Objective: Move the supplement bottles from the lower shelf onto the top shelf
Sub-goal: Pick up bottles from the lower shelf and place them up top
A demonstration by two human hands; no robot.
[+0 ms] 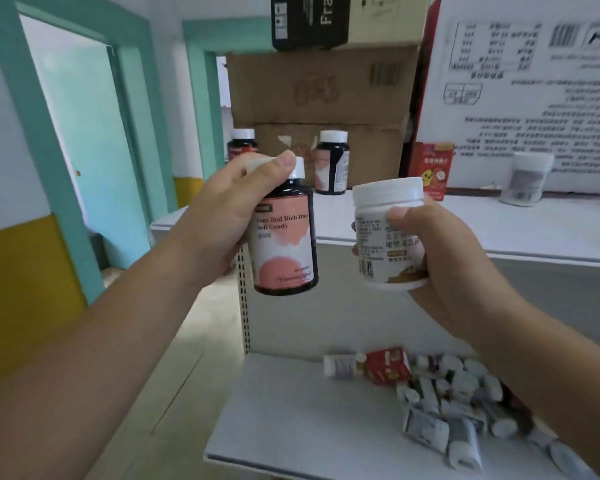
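Head view: left hand (222,216) clamped on dark pink-labelled bottle (284,244); right hand (440,258) clamped on white bottle (388,233). Both were held upright before the top shelf (534,233) front edge. Two dark bottles (331,161) stood near its back-left corner.

Both forearms bare – no sleeves, L grip (222,216) & R grip (440,258) ungloved – short nails.

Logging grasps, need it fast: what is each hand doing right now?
Left hand: closed on the dark bottle, gripping near its white cap.
Right hand: closed around the white jar, thumb on its front.
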